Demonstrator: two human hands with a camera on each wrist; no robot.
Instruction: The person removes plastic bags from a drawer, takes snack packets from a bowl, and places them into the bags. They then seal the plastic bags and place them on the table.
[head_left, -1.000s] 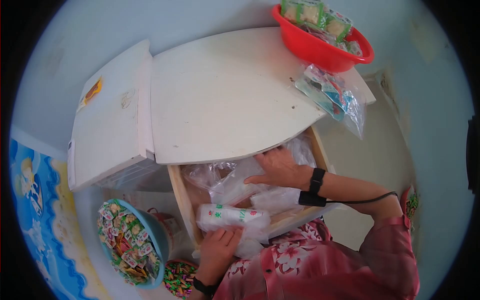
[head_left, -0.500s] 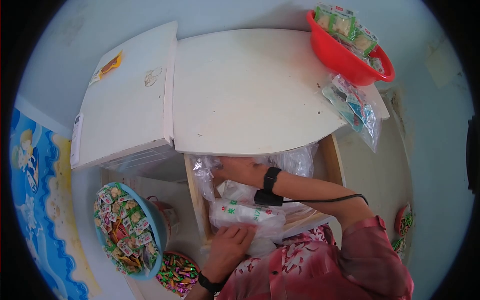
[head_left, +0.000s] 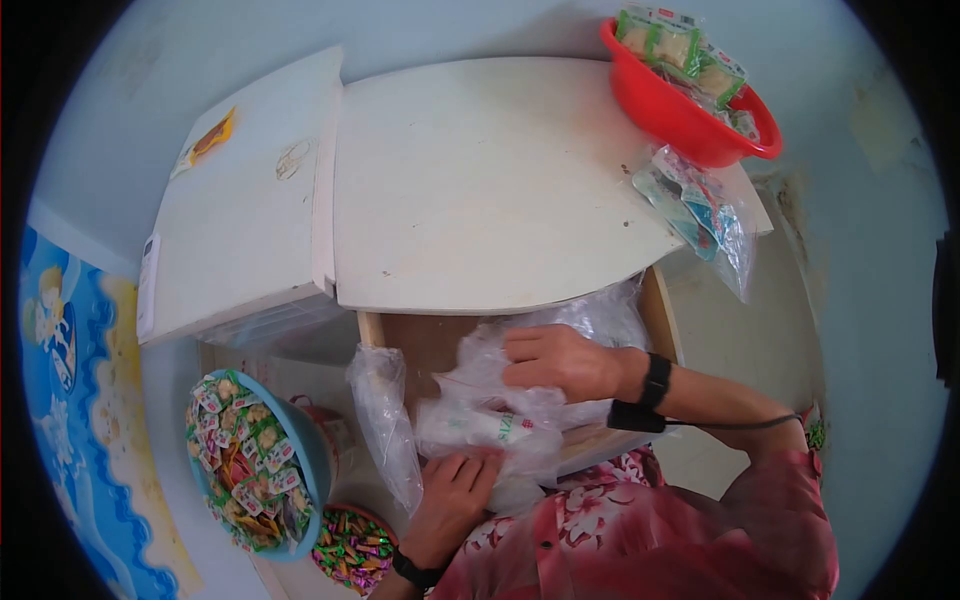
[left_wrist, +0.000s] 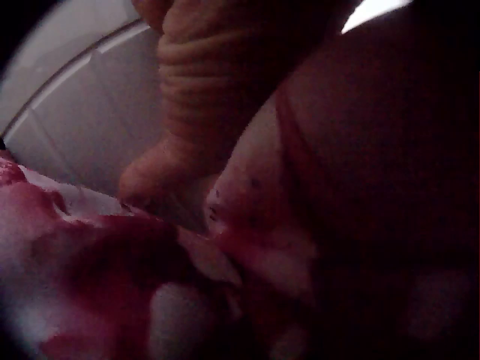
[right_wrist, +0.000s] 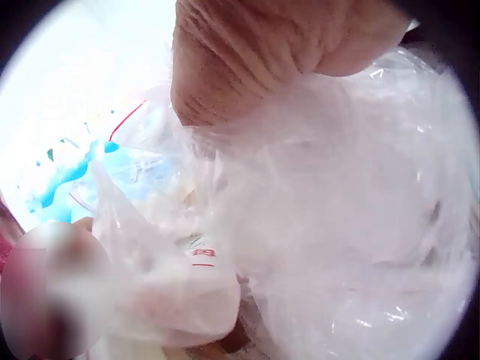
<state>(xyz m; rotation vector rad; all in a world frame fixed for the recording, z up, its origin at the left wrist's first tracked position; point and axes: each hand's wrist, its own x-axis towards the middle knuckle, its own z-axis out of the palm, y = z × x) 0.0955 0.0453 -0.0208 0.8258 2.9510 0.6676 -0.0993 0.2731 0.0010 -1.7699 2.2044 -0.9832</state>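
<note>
My right hand (head_left: 562, 362) is over the drawer (head_left: 665, 315), fingers curled into crumpled clear plastic bags (head_left: 480, 355). In the right wrist view, the plastic (right_wrist: 322, 180) spreads out below the curled hand (right_wrist: 255, 60). Nearer my body lies a white plastic bag bundle (head_left: 470, 425) with green and red print, partly covered by the clear plastic. My left hand (head_left: 455, 490) rests at the drawer's front, its fingers lying on the bundle's lower edge. A clear bag (head_left: 385, 420) drapes over the drawer's left side. The left wrist view is dark, showing mostly creased skin and red patterned cloth.
Above the drawer is a white tabletop (head_left: 480, 190), bearing a red basin (head_left: 650, 105) of packets and a clear bag of blue packs (head_left: 695, 210). A blue tub (head_left: 318, 470) of packets and a bowl of wrapped sweets (head_left: 350, 545) stand at lower left.
My right hand reached left inside the drawer, then came back right with clear plastic. One clear bag now hangs over the drawer's left side. The left hand stays at the front.
</note>
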